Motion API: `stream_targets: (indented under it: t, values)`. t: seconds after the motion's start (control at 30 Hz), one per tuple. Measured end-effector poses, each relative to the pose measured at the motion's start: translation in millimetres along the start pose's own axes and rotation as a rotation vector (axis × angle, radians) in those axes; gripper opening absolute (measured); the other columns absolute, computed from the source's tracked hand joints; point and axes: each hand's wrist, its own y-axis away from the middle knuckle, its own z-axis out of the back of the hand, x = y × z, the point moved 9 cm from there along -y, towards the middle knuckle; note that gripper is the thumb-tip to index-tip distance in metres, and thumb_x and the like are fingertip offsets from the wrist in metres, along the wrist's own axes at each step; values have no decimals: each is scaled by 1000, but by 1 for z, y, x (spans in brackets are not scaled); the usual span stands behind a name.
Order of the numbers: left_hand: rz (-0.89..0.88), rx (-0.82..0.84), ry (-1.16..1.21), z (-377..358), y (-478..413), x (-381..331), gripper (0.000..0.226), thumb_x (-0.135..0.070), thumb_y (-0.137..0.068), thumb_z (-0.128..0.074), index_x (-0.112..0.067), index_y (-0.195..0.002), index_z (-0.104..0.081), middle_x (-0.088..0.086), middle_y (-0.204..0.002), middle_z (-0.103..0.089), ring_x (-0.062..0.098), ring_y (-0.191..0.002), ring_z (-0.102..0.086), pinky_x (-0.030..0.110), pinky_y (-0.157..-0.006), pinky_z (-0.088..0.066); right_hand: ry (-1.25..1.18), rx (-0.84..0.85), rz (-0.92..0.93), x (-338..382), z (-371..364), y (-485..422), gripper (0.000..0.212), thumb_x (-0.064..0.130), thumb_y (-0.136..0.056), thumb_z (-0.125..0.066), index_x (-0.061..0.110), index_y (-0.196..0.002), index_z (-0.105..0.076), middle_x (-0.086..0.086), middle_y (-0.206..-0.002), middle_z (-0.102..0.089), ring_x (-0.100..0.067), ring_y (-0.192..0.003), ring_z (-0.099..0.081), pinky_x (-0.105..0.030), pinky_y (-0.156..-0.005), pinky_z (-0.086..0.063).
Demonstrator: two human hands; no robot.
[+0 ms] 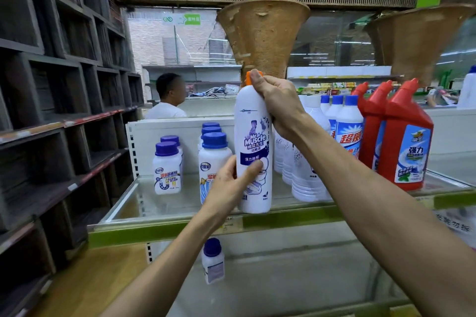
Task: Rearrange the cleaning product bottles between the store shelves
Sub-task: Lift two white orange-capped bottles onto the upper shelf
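Smooth white plastic bottle [253,147] w/ glossy printed label; shiny red plastic bottles [404,141] to rt of right hand [278,105]; rough woven cone [262,33] above it; matt dark wood cubbies [51,72] left of left hand [229,188]; smooth pale shelf [164,203] beneath.

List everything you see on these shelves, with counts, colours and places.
Tall orange-capped plastic bottle: one, white, held before upper shelf.
Short purple-capped plastic jars: two, white, upper shelf left.
Short purple-capped jar: one, white, lower shelf.
Short blue-capped jars: three, white, upper shelf centre.
Tall blue-capped bottles: three, white, upper shelf right.
Angled-neck bottles: three, red, far right.
Left hand: grip on held bottle's lower body.
Right hand: grip at its neck.
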Motion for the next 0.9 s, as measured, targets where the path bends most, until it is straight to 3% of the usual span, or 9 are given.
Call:
stream_targets:
  t: [0.2, 0.4, 0.5, 0.6, 0.77, 0.9]
  values:
    - [24, 16, -137, -5, -8, 16, 44, -27, -89, -71, -22, -129, -54, -6, -121, -70, 5, -106, -67, 24, -90, -54, 28, -59, -5, -19, 12, -19, 40, 41, -97, -62, 3, -83, -67, -11, -86, -60, -21, -79, -52, -38, -74, -47]
    - [82, -9, -159, -14, -16, 26, 46, -24, -92, -68, -22, -133, -48, -4, -129, -65, 11, -117, -61, 39, -105, -48, 45, -65, 28, -29, 19, -20, 40, 39, -99, -58, 1, -92, -69, -10, -88, -63, -19, -81, -56, -37, -76, -49]
    - [93, -8, -120, -18, -14, 30, 43, -18, -93, -67, -22, -131, -48, -2, -129, -65, 8, -115, -61, 30, -100, -49, 61, -39, 29, -36, 17, -18, 34, 39, -100, -57, 15, -79, -68, -5, -80, -64, -16, -74, -57, -35, -70, -49]
    - [111, -10, -107, -18, -11, 35, 48, -16, -92, -67, -21, -135, -46, -2, -130, -64, 8, -113, -61, 23, -92, -49, 69, -27, 39, -43, 16, -16, 34, 38, -101, -55, 14, -83, -71, 0, -79, -67, -10, -70, -59, -25, -65, -51]
    - [72, -60, -217, -15, -9, 37, 47, -20, -91, -68, -18, -134, -49, 0, -130, -65, 14, -119, -60, 40, -106, -48, 59, -56, 25, -51, 18, -14, 32, 39, -101, -56, 12, -98, -72, 7, -78, -70, -5, -68, -63, -21, -62, -51]
    - [25, -117, -317, -12, -8, 36, 45, -23, -91, -68, -17, -132, -50, 1, -129, -65, 15, -119, -60, 42, -106, -47, 70, -51, 33, -52, 17, -13, 32, 41, -100, -56, 14, -92, -72, 0, -83, -69, -12, -75, -62, -28, -68, -52]
